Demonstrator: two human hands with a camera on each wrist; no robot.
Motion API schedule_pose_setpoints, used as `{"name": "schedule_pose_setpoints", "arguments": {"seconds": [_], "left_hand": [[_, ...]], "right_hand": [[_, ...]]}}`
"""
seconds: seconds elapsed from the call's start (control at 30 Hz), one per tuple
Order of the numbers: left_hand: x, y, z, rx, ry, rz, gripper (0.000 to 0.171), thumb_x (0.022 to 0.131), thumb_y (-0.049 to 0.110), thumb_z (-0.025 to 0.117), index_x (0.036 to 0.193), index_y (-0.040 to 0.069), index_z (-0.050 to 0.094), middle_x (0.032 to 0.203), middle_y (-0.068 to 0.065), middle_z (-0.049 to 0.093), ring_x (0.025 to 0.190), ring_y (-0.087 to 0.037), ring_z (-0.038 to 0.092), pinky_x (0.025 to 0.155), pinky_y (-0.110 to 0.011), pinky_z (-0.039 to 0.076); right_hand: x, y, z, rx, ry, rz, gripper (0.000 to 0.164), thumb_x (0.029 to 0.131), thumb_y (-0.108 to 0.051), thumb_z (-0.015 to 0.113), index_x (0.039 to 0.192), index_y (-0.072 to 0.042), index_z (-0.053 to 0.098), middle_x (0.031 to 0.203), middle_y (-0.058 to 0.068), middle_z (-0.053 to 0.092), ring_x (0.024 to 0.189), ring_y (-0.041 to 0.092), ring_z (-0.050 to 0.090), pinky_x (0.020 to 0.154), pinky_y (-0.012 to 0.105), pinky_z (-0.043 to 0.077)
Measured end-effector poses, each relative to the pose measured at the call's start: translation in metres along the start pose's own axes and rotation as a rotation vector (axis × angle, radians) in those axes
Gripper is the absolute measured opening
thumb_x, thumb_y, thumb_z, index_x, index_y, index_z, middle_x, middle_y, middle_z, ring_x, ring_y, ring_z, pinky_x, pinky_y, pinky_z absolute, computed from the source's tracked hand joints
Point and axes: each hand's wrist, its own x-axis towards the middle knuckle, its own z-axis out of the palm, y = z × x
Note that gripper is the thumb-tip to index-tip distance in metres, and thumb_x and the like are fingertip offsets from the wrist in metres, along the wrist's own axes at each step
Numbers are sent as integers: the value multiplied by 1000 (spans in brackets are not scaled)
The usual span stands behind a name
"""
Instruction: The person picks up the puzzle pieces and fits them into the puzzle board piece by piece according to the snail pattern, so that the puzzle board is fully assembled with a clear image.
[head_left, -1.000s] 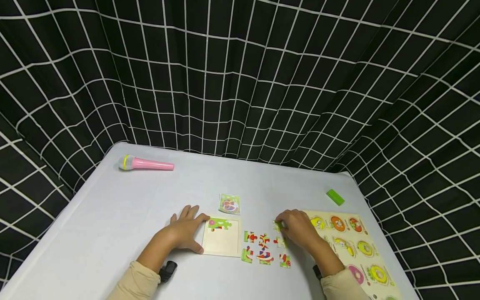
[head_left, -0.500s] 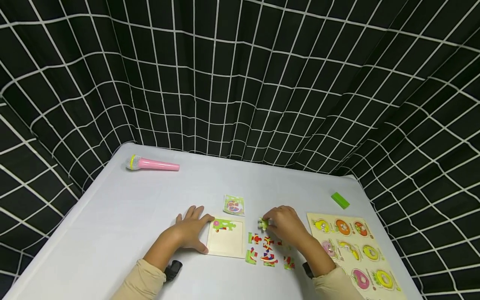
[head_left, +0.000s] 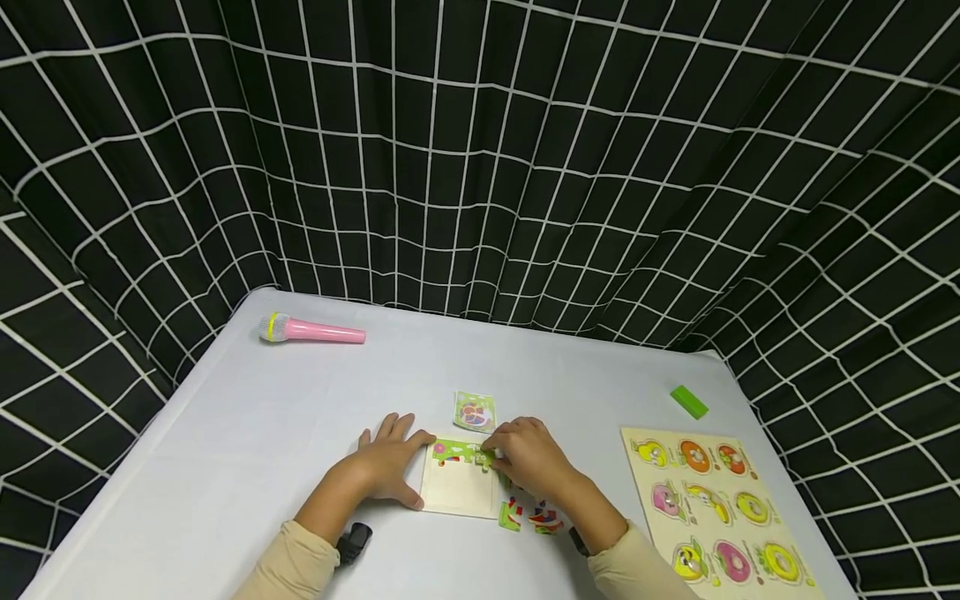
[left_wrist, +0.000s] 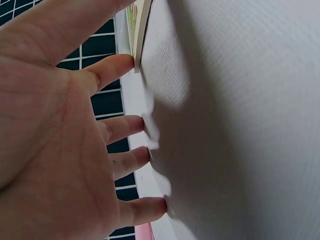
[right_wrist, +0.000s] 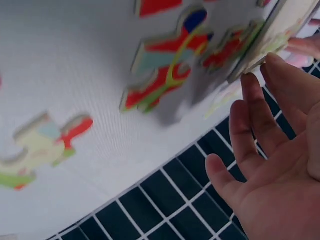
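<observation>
A square wooden puzzle tray (head_left: 459, 493) lies before me, with joined green pieces (head_left: 450, 451) along its top edge. My left hand (head_left: 384, 472) is spread at its left side, thumb and index finger touching the frame. In the left wrist view, the other fingertips (left_wrist: 134, 159) meet the white tabletop. My right hand (head_left: 531, 457) pinches a green puzzle piece (head_left: 483, 457) at the tray's top right corner, beside the joined ones. Under the right forearm, loose puzzle pieces (head_left: 545, 521) are partly hidden; the right wrist view shows several, including a red and blue one (right_wrist: 172, 55).
Just behind the tray is a small picture card (head_left: 475, 412). A fruit puzzle board (head_left: 637, 479) lies on the right, and a green block (head_left: 689, 402) is beyond it. Far left on the table rests a pink toy microphone (head_left: 322, 332). Black grid curtains (head_left: 480, 167) surround the table.
The right hand has picked up the green puzzle piece from the loose group and carried it left to the tray's top right corner. The left hand keeps its place on the tray.
</observation>
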Motion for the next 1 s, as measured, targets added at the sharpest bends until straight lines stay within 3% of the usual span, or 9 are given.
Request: {"name": "schedule_pose_setpoints", "arguments": {"seconds": [0.3, 0.43, 0.53, 0.7, 0.8, 1.0], "left_hand": [[0, 7, -4, 6, 2, 4, 88, 62, 36, 90, 138, 20, 50, 157, -21, 22, 145, -46, 12, 106, -75, 15], [0, 7, -4, 3, -3, 8, 88, 62, 36, 90, 138, 19, 50, 157, -21, 22, 145, -47, 13, 106, -75, 15], [1, 7, -3, 0, -2, 12, 87, 63, 36, 90, 138, 20, 49, 157, -22, 23, 145, -47, 13, 106, -75, 15], [2, 4, -2, 2, -1, 4, 88, 62, 36, 90, 138, 19, 49, 157, -22, 23, 145, -47, 12, 105, -76, 14], [1, 3, 0, -1, -5, 5, 88, 62, 36, 91, 138, 19, 49, 156, -23, 23, 145, -47, 13, 105, -76, 15], [1, 2, -2, 3, -14, 0, 89, 61, 36, 91, 138, 20, 49, 157, -22, 22, 145, -47, 11, 105, -76, 13]], "right_hand": [[1, -5, 0, -75, 58, -3, 20, 80, -19, 80, 99, -20, 77, 100, -4, 71, 97, 18, 61, 96, 45, 45], [1, -8, -2, -54, 36, 30, 20, 80, -16, 79, 99, -18, 77, 102, -3, 72, 96, 19, 61, 95, 46, 46], [0, -8, -7, -7, -24, 37, 22, 83, -14, 76, 104, -15, 76, 107, -1, 72, 101, 22, 62, 96, 48, 46], [-4, 3, -21, 199, -159, 77, 29, 88, -15, 70, 117, -11, 70, 118, 3, 69, 117, 25, 60, 101, 48, 44], [-13, 15, -24, 260, -166, 128, 31, 88, -16, 71, 118, -11, 69, 120, 3, 68, 117, 25, 59, 99, 46, 46], [-31, 29, -22, 245, -127, 181, 30, 82, -18, 77, 111, -13, 71, 110, -2, 69, 104, 18, 61, 91, 42, 49]]}}
